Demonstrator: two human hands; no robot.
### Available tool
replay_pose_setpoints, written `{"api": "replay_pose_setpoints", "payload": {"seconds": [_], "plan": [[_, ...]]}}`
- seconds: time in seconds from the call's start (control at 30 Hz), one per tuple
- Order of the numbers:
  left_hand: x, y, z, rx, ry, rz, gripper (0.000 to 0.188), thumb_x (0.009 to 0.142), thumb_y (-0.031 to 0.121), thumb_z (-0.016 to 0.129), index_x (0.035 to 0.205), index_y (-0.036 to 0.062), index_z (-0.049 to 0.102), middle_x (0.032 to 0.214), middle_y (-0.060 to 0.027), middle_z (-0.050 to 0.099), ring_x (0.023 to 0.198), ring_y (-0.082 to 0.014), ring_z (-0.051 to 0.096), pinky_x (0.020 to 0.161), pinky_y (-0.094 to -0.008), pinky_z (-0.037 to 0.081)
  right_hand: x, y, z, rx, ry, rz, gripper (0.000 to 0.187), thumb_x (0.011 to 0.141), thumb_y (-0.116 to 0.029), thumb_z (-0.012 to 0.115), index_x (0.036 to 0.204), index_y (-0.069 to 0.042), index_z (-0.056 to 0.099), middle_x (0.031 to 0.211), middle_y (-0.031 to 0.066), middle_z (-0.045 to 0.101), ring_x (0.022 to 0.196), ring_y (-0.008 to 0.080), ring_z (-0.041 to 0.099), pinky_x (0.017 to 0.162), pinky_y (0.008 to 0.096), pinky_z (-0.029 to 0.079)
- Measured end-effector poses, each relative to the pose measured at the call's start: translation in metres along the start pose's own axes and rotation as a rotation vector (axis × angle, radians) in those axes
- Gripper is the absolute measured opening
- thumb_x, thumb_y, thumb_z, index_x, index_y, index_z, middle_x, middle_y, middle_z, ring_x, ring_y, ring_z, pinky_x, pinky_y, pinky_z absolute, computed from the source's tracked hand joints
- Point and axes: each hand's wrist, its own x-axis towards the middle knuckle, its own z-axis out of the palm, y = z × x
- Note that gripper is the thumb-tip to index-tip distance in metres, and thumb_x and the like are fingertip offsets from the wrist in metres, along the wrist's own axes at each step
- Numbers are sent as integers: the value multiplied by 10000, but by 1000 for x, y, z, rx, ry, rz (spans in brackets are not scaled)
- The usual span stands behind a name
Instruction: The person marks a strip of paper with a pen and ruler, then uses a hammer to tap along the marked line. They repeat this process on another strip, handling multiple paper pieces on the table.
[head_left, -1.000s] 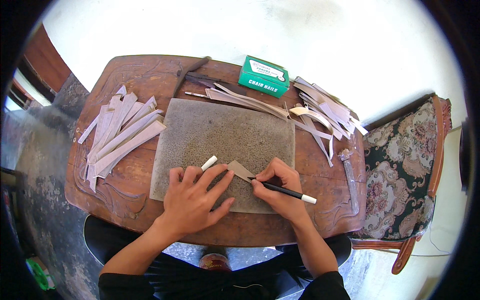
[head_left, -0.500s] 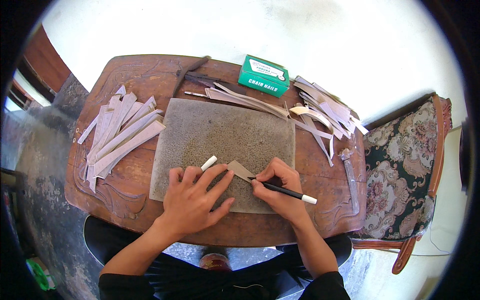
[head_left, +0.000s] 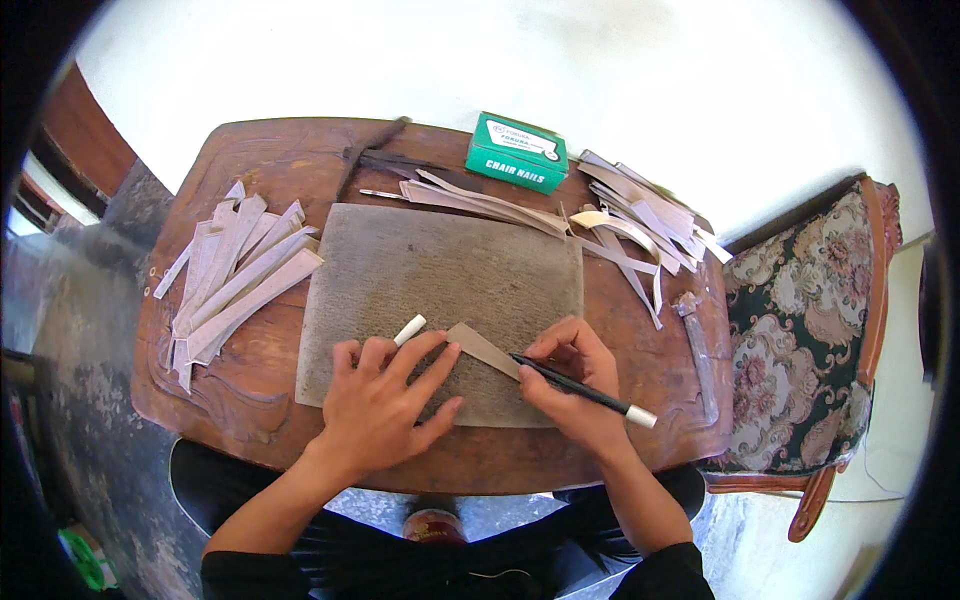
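On a grey-brown, rough-textured board [head_left: 440, 260] lies a narrow tan strip [head_left: 485, 350], slanting between my hands. My left hand [head_left: 372, 400] rests with its fingers spread, and its index fingertip touches the strip's upper left end. A white pen cap [head_left: 410, 330] sticks out from beneath those fingers; its other end is hidden. In my right hand [head_left: 580, 385] is a black marker [head_left: 600, 397] with a white rear end, pinched between thumb and fingers. Its tip lies along the strip's upper edge, near the lower right end, which my thumb partly covers.
Pale strips [head_left: 240, 270] lie piled at the left of the carved wooden table [head_left: 270, 440]; more strips [head_left: 650, 215] lie at the right. A green box [head_left: 517, 152] and dark tools [head_left: 375, 160] stand at the back. A hammer [head_left: 697, 360] lies near the right edge, beside a floral chair [head_left: 795, 350].
My right hand and the marker have slid right and slightly down along the strip. The left hand stays nearly in place. The whole view has shifted a little.
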Motion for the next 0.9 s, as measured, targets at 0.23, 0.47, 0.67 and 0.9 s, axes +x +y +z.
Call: {"api": "replay_pose_setpoints", "payload": {"seconds": [0.23, 0.47, 0.67, 0.9], "plan": [[1, 0, 0, -10, -17, 1, 540, 823, 407, 762, 1306, 172, 704, 1354, 34, 613, 1014, -237, 499, 888, -436, 357, 1, 9, -4, -133, -26, -48, 187, 777, 44, 760, 882, -12, 616, 904, 74, 643, 855, 137, 687, 807, 267, 580], [0, 0, -1, -2, -12, 4, 539, 820, 405, 763, 1301, 167, 708, 1356, 31, 610, 1008, -236, 497, 877, -430, 352, 6, 11, -4, -276, -50, -124, 163, 767, -16, 792, 803, 4, 635, 806, 65, 620, 713, 126, 623, 620, 256, 478], [1, -1, -1, 1, 14, 19, 495, 865, 436, 718, 1274, 157, 703, 1327, 33, 609, 981, -217, 500, 829, -434, 367, 6, 10, -3, -281, -49, -100, 159, 770, -25, 792, 800, 4, 638, 801, 71, 617, 703, 140, 610, 626, 270, 473], [2, -1, -1, 5, 20, 26, 488, 871, 435, 712, 1269, 153, 703, 1326, 31, 611, 973, -217, 503, 823, -431, 366, 6, 9, -2, -277, -42, -106, 158, 770, -29, 787, 796, 3, 635, 801, 77, 618, 715, 155, 615, 644, 279, 479]]}}
